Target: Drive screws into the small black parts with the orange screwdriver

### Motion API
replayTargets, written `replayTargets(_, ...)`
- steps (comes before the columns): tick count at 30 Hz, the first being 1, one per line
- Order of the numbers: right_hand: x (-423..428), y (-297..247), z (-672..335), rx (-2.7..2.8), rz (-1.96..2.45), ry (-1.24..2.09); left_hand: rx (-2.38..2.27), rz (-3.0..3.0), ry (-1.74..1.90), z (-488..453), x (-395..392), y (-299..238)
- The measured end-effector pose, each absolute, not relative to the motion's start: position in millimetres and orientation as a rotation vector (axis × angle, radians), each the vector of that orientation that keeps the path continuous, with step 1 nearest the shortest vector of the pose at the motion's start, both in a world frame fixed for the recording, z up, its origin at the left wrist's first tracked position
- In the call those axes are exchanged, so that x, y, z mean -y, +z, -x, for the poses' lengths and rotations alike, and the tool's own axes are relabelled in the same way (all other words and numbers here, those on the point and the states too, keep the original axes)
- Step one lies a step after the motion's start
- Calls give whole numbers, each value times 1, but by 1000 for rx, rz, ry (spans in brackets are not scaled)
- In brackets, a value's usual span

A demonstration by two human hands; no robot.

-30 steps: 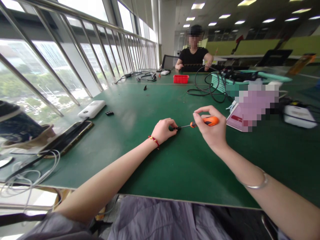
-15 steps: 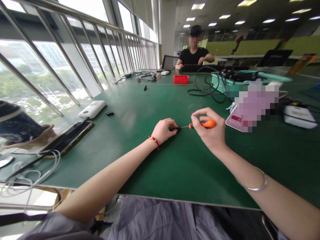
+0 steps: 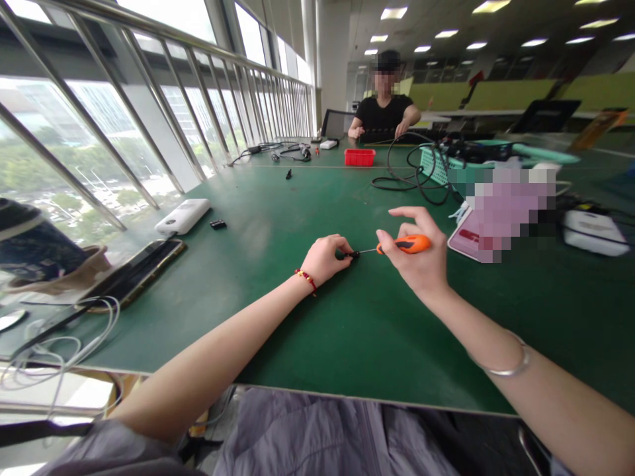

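My left hand (image 3: 325, 258) rests on the green table (image 3: 307, 317) with its fingers closed around a small black part (image 3: 351, 254) that mostly hides inside them. My right hand (image 3: 417, 254) holds an orange-handled screwdriver (image 3: 404, 245) lying almost level, thumb and lower fingers round the handle while the index finger lifts off it. The thin metal shaft points left and its tip meets the black part at my left fingertips.
A white power bank (image 3: 182, 216), a small black piece (image 3: 217, 224) and a phone (image 3: 133, 271) with white cables lie at the left. A red tray (image 3: 359, 157), black cables (image 3: 411, 168) and a teal basket (image 3: 436, 165) stand further back. Another person (image 3: 387, 109) sits at the far end.
My right hand's fingers have shifted on the screwdriver handle, the index finger lifting and stretching out. The left hand and the black part have stayed in place.
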State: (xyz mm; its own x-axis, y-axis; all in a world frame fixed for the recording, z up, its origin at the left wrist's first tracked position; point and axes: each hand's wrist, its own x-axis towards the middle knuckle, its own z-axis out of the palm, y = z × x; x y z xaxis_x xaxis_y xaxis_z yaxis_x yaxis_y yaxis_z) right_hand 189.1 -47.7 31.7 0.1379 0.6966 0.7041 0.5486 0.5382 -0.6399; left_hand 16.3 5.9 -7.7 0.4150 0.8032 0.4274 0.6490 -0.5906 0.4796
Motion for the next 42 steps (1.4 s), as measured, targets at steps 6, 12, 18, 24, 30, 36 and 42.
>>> replayTargets(6, 47, 31, -191, 1605, 1017, 204, -1289, -2435, 928, -16, -6, -7)
replayTargets(12, 45, 29, -191, 1563, 1006, 91, -1296, -2428, 919, -16, -4, -6)
replayTargets(18, 50, 31, -189, 1624, 1101, 194, -1288, -2437, 911, -16, -5, -6)
replayTargets(24, 46, 28, -189, 1592, 939, 174, -1311, -2422, 908, -16, -4, -5)
replayTargets(30, 45, 29, -189, 1495, 981, 110, -1297, -2436, 905, -16, -5, -6)
replayTargets(36, 50, 33, -188, 1554, 1124, 213, -1293, -2447, 907, -16, -5, -6)
replayTargets(42, 46, 30, -190, 1548, 937, 144, -1291, -2435, 911, -16, -5, -6)
